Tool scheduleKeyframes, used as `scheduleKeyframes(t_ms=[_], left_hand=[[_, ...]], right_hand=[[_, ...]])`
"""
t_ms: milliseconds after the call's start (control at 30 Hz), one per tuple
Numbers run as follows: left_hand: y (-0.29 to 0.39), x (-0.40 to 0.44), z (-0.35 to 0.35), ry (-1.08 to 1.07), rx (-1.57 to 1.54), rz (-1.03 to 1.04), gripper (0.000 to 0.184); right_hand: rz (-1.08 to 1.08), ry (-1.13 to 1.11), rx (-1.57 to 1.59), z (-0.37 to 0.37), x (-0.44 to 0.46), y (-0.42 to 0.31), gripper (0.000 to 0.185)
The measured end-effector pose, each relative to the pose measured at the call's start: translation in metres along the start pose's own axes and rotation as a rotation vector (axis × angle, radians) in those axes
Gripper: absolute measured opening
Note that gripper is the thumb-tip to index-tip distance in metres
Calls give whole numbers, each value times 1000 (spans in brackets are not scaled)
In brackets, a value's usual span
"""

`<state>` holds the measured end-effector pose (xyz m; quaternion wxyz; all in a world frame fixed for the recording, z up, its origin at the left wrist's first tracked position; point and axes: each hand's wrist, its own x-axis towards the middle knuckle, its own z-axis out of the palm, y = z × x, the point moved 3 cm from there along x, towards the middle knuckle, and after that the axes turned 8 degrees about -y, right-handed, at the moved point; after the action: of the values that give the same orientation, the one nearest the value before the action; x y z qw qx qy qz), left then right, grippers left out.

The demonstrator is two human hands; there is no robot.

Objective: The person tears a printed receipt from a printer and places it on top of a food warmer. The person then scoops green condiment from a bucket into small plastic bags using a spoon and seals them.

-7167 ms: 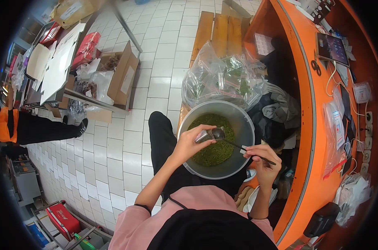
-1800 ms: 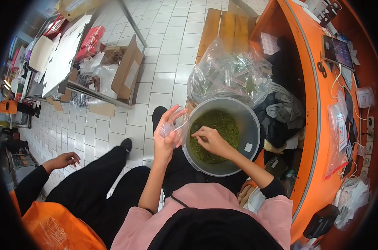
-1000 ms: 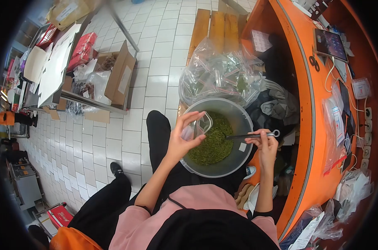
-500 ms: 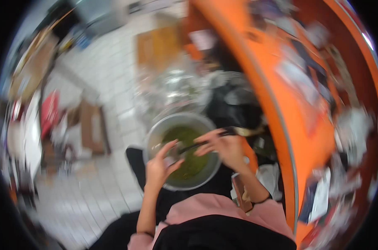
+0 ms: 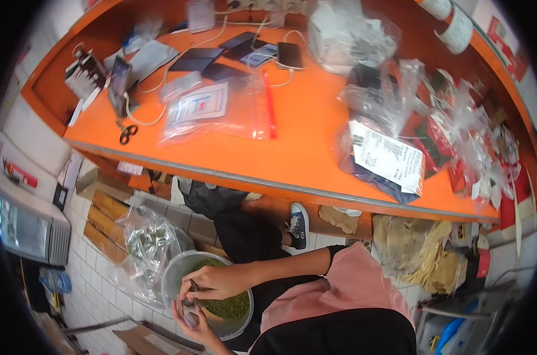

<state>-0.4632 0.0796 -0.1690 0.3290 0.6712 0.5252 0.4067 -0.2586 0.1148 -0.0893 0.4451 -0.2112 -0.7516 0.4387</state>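
A grey-white round tub (image 5: pixel 250 316) with chopped green leaves (image 5: pixel 229 306) in it stands by my lap. Over its left part my two hands are close together. My right hand (image 5: pixel 216 281) is closed on a slim black-handled tool (image 5: pixel 194 286), mostly hidden by the fingers. Just below, my left hand (image 5: pixel 204 332) curls its fingers round a small, pale pinkish piece (image 5: pixel 191 319). Its exact kind is too small to make out.
An orange counter (image 5: pixel 310 130) runs across the front with phones, cables, scissors (image 5: pixel 127 134) and plastic packages. A clear plastic bag (image 5: pixel 150 245) lies beside the tub, near a wooden board (image 5: pixel 105 225). My shoe (image 5: pixel 298 226) is under the counter.
My view has swung right towards the counter, so tub and hands now appear lower left. The hands have come closer together, still holding the tool and the small piece.
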Motion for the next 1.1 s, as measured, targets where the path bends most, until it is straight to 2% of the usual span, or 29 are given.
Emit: scheduleKeyframes(t_ms=[33, 200, 300, 367, 400, 633, 700, 733, 933, 967, 1033, 1100], left_hand=[[2, 0, 1, 30, 22, 0, 59], [13, -7, 4, 77, 7, -33, 59], [16, -11, 3, 35, -16, 33, 59], [28, -16, 2, 26, 158, -13, 60], [30, -19, 4, 34, 158, -16, 60], [33, -30, 24, 48, 3, 63, 60], [22, -31, 25, 24, -77, -20, 61], [16, -31, 23, 16, -159, -120, 59], [-9, -32, -3, 38, -41, -56, 49], [-14, -31, -4, 48, -46, -64, 49], [-15, -34, -10, 158, -110, 67, 42], [-15, -39, -16, 223, -50, -16, 37]], right_hand=[[-14, 20, -93, 1, -2, 2, 20], [24, -15, -43, 0, -11, 0, 21], [-3, 79, -21, 1, -15, -11, 20], [50, 232, 142, -1, -18, -18, 19], [24, 246, 124, -2, -20, -21, 19], [-60, 258, 67, -8, -28, -19, 16], [2, 301, 108, -11, -30, -18, 17], [0, 303, 104, -12, -31, -17, 17], [103, 315, 354, -12, -20, -17, 19], [109, 302, 355, -12, -17, -17, 19], [50, 351, 326, -14, -14, -19, 19], [75, 307, 235, -12, -12, -17, 16]])
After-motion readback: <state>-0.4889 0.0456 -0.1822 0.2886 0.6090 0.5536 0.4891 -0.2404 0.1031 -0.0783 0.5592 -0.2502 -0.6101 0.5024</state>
